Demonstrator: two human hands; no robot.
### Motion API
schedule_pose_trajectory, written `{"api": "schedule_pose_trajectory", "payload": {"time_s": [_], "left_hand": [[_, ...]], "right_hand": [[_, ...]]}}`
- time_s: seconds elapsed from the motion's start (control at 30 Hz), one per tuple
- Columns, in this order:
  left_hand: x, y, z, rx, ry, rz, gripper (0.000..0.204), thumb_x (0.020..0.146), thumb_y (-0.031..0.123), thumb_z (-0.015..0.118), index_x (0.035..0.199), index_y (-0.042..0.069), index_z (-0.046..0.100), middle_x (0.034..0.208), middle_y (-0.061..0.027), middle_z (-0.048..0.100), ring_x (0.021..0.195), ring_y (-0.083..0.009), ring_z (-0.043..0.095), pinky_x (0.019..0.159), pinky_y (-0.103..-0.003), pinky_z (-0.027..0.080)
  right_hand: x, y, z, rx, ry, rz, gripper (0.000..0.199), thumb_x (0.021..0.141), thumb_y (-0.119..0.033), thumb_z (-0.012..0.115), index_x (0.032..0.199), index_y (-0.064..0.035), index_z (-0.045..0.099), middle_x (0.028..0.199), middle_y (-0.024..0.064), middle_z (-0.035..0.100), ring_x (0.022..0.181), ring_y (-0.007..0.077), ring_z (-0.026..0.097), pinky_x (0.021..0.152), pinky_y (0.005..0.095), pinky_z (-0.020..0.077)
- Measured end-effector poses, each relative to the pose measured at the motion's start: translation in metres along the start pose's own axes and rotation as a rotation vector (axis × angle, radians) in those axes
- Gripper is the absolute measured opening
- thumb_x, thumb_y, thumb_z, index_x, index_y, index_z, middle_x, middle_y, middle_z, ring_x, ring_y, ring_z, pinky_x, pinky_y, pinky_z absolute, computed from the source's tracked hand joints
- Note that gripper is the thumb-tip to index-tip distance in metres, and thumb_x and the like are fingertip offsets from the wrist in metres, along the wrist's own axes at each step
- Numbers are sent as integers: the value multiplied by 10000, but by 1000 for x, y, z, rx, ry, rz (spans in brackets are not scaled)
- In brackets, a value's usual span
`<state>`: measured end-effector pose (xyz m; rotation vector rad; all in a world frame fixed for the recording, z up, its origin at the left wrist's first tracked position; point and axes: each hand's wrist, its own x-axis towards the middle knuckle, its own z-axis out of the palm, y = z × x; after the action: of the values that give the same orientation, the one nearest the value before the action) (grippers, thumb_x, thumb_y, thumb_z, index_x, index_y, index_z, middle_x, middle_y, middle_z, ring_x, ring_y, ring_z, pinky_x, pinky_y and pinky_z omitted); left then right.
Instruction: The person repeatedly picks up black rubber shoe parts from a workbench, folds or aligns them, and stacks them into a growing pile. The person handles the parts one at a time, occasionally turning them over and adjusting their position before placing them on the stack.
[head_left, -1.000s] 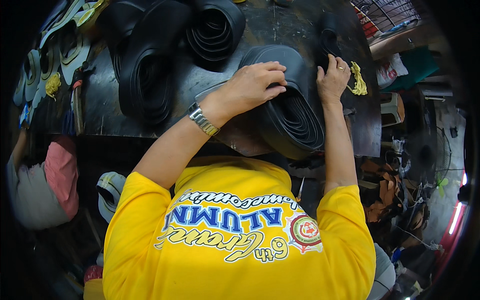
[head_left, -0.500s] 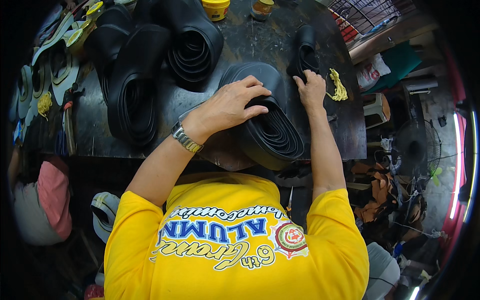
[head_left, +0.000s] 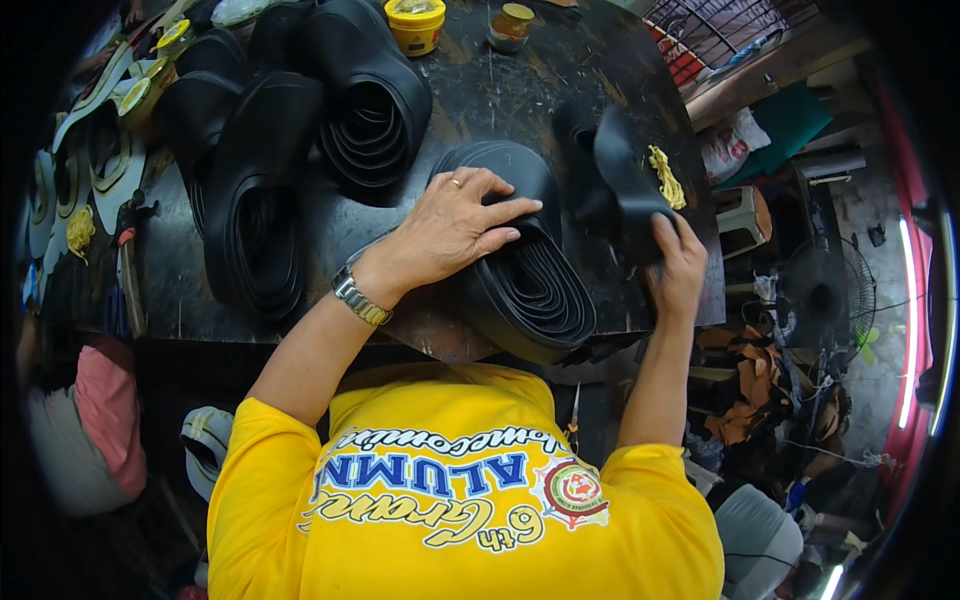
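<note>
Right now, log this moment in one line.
left hand: resting on layered black bundle | right hand: holding black strip | yellow strands: on table

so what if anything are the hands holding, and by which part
The right hand holds a blurred black strip by its near end. The left hand rests on the layered black bundle, with no clear grip.

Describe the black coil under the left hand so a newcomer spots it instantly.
Find the dark table, then its side nearest the yellow shirt. The layered black coil lies there, left hand over it. No hand covers the large coils further left.
</note>
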<state>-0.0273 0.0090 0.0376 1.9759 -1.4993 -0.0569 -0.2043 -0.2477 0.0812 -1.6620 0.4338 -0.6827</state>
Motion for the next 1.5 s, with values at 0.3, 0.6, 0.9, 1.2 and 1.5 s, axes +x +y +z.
{"api": "schedule_pose_trajectory", "payload": {"time_s": [0.3, 0.6, 0.9, 1.2, 1.5], "left_hand": [[2, -11, 14, -30, -44, -7, 441, 1058, 429, 423, 1461, 281, 521, 1620, -41, 347, 1529, -270, 215, 1238, -561, 125], [-1, -11, 17, 17, -22, 6, 436, 1065, 405, 409, 1470, 273, 499, 1611, -40, 361, 1527, -283, 218, 1207, -613, 151], [-4, -15, 18, 70, 12, 44, 425, 1045, 313, 458, 1445, 185, 522, 1576, -70, 399, 1507, -292, 260, 1191, -620, 188], [-9, -36, 16, -393, -53, 63, 228, 969, 283, 606, 1107, 154, 733, 1616, -133, 331, 1543, -301, 163, 1218, -578, -40], [-38, -28, -1, -904, -97, 9, 389, 818, 453, 760, 1066, 153, 777, 1622, -187, 305, 1555, -289, 149, 1218, -529, -121]], "right_hand": [[-76, -25, -21, 202, -34, -8, 417, 994, -234, 641, 1260, 84, 601, 1061, 167, 711, 899, 271, 721, 853, 372, 585], [-92, -81, -2, -147, -936, 19, 356, 822, -121, 791, 1094, 86, 689, 1134, 231, 700, 957, 322, 721, 834, 316, 530], [-94, -86, 42, -596, -967, -538, 294, 802, -262, 785, 1077, -164, 748, 1090, 82, 697, 803, 213, 664, 659, 327, 499], [-92, -78, 49, -685, -926, -563, 327, 765, -228, 808, 1049, -85, 735, 938, 109, 673, 734, 245, 658, 617, 326, 481], [-85, -68, 48, -538, -921, -401, 355, 779, -180, 810, 1095, -32, 744, 867, 122, 683, 682, 233, 663, 590, 289, 478]]}}
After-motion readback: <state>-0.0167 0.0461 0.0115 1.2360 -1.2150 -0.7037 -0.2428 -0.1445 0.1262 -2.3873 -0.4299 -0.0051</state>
